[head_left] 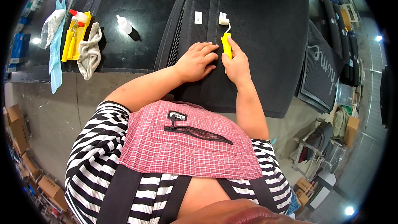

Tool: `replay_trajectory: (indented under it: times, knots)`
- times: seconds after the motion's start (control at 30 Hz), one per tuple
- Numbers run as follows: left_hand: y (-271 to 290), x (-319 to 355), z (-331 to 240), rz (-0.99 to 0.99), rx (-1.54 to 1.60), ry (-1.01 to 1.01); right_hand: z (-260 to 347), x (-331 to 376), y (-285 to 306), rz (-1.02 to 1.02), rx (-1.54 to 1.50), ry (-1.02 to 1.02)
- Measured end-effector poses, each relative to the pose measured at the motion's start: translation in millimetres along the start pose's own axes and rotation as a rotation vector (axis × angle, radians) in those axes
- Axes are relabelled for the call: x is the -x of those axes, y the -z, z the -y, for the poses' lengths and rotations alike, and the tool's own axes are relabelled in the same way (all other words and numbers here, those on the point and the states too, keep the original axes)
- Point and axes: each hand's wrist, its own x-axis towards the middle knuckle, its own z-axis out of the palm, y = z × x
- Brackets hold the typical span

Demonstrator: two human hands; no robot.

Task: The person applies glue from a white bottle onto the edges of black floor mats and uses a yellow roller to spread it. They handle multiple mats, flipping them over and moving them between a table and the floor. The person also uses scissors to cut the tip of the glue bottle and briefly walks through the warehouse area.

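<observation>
Yellow-handled small roller (226, 41) lies on a black mat (265, 37) on the table (124, 58), its handle pinched by the right hand (237, 64). Just beside it, the left hand (198, 61) presses flat on the mat, fingers (207, 49) spread slightly.

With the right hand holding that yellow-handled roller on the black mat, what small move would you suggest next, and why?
Probably push the small roller forward over the white label. The right hand grips its yellow handle with the white roller head resting at that label's lower edge, while the left hand lies flat on the black mat, steadying it.
</observation>
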Motion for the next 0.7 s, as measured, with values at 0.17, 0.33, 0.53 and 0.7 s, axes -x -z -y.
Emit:
replay_trajectory:
  times: [0.17, 0.33, 0.53, 0.7]
  knots:
    - [1, 1, -1, 0.007, -0.002, 0.000, 15, 8, 4, 0.018, 0.163, -0.005]
    - [0, 1, 0, -0.008, 0.001, -0.011, 7, 18, 2, 0.006, 0.112, 0.028]
    - [1, 2, -1, -0.007, 0.013, 0.001, 15, 34, 17, 0.064, -0.189, -0.113]
    - [0, 2, 0, -0.011, 0.008, -0.001, 31, 23, 18, 0.041, -0.293, -0.097]
